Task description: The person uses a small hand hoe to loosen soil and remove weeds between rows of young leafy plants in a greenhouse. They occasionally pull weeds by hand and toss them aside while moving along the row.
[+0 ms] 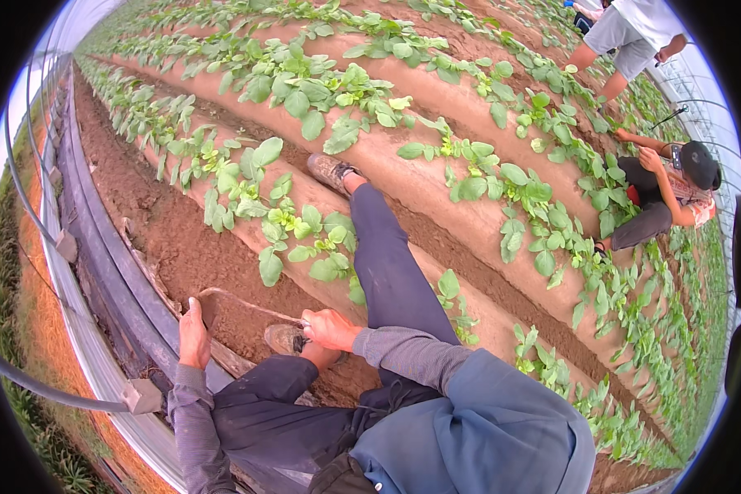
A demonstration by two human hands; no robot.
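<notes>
My right hand (pixel 330 329) grips one end of a thin, rust-brown hand tool, apparently a hand hoe (pixel 247 301), above the furrow. Its slender neck runs left and bends down into a soil-coloured blade (pixel 209 309). My left hand (pixel 194 336) is against that blade, fingers pointing away from me; whether they close around it is hidden. Under the tool is my left shoe (pixel 284 338), muddy and partly covered by my right hand. My right leg stretches across the nearest bed, with the right shoe (pixel 330 173) by the furrow beyond.
Film-covered beds carry rows of leafy potato-like plants (pixel 312 238). Along my left run dark plastic sheeting (pixel 108 222), a pale metal rail (pixel 77 315) and curved tunnel hoops (pixel 55 383). A crouching person (pixel 667 185) and a standing person (pixel 636 37) are among the rows at right.
</notes>
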